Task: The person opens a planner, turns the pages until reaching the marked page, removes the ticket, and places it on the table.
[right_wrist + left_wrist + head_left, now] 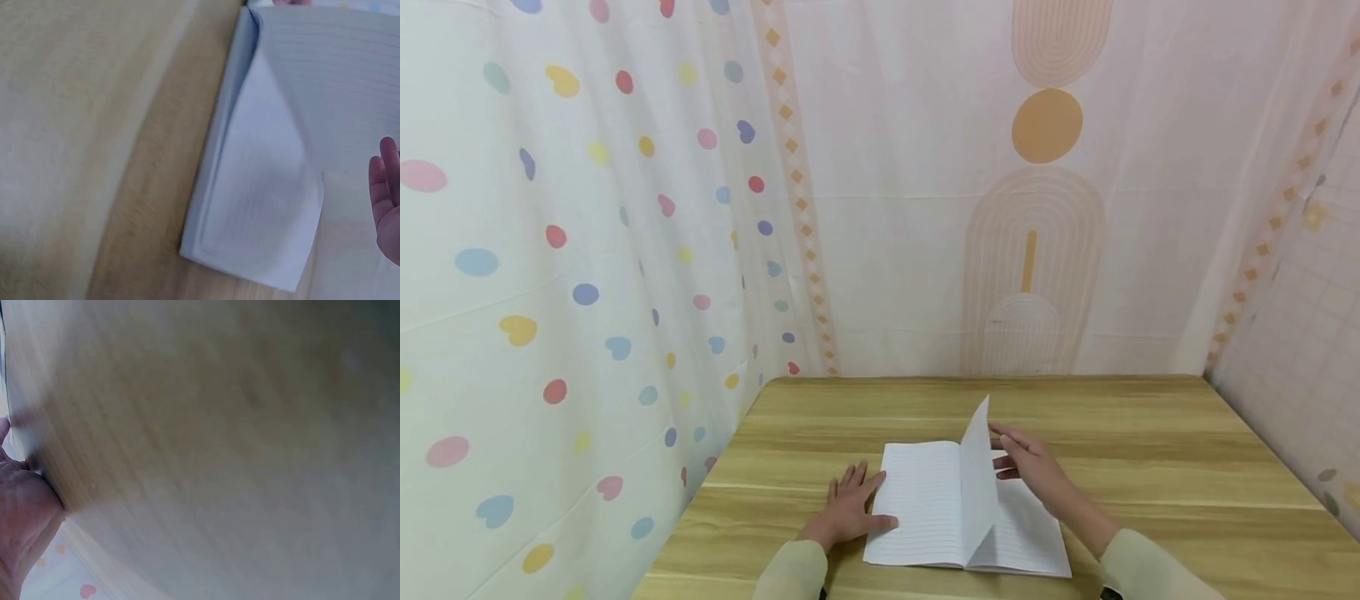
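An open notebook (919, 505) with lined white pages lies on the wooden table. One page (977, 487) stands upright from the spine, its top corner pointing up. My left hand (850, 507) lies flat at the notebook's left edge, fingers spread and thumb resting on the left page; in the left wrist view only part of that hand (28, 515) shows at the left border. On the other side, my right hand (1033, 468) has its fingers extended at the raised page's right side, fingertips right at the paper. The right wrist view shows a curved page (269, 169) and those fingers (390, 172).
The wooden table (1180, 467) reaches back to a patterned curtain (895, 250). A curtain with coloured dots and hearts (580, 250) hangs along the left, and a pale checked one (1311, 333) along the right. Light sleeves (1153, 567) cover both forearms.
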The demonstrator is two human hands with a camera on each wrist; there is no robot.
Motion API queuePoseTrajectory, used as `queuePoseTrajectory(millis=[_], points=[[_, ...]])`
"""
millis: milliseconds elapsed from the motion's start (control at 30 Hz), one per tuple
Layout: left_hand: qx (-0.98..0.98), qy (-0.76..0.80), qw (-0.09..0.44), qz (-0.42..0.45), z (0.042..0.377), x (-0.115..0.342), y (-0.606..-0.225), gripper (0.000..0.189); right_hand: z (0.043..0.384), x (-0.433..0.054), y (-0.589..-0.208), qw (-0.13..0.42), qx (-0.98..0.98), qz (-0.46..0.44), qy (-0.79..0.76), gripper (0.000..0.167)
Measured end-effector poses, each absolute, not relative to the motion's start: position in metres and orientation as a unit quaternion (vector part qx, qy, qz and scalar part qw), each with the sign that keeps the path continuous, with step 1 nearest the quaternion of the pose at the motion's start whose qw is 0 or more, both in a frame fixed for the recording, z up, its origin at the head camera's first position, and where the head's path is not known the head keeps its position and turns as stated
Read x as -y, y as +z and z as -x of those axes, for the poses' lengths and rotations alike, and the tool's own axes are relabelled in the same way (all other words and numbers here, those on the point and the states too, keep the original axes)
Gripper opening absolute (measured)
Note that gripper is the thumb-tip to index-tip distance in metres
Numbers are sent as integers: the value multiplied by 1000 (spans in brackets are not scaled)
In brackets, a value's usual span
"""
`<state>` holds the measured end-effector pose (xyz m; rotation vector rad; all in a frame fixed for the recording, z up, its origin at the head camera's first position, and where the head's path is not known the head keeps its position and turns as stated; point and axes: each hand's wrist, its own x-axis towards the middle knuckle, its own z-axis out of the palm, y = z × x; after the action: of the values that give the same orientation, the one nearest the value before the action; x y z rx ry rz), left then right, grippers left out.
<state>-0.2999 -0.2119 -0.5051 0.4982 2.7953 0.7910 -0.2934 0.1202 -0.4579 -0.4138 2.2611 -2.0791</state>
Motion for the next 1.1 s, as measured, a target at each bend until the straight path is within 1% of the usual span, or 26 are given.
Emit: queuePoseTrajectory(millis=[67, 133, 300, 400, 533, 667, 867, 1100], points=[[-944, 267, 94, -167, 300, 212, -506, 85, 290, -114, -460, 23, -746, 177, -642, 44], [-944, 270, 92, -164, 300, 212, -506, 82, 286, -108, -464, 12, -774, 222, -593, 44], [-939, 297, 91, -150, 301, 211, -506, 70, 275, -95, -477, -19, -854, 312, -415, 44], [-933, 321, 83, -140, 302, 209, -505, 61, 269, -88, -485, -18, -891, 352, -287, 47], [-928, 343, 74, -122, 303, 207, -505, 60, 264, -83, -495, -5, -908, 387, -161, 52], [-933, 332, 75, -119, 302, 206, -504, 67, 261, -81, -500, 8, -910, 390, -139, 52], [-942, 291, 87, -144, 299, 208, -501, 85, 264, -81, -499, -7, -912, 389, -133, 49], [-945, 271, 93, -157, 298, 210, -502, 81, 267, -86, -496, -4, -917, 367, -157, 48]])
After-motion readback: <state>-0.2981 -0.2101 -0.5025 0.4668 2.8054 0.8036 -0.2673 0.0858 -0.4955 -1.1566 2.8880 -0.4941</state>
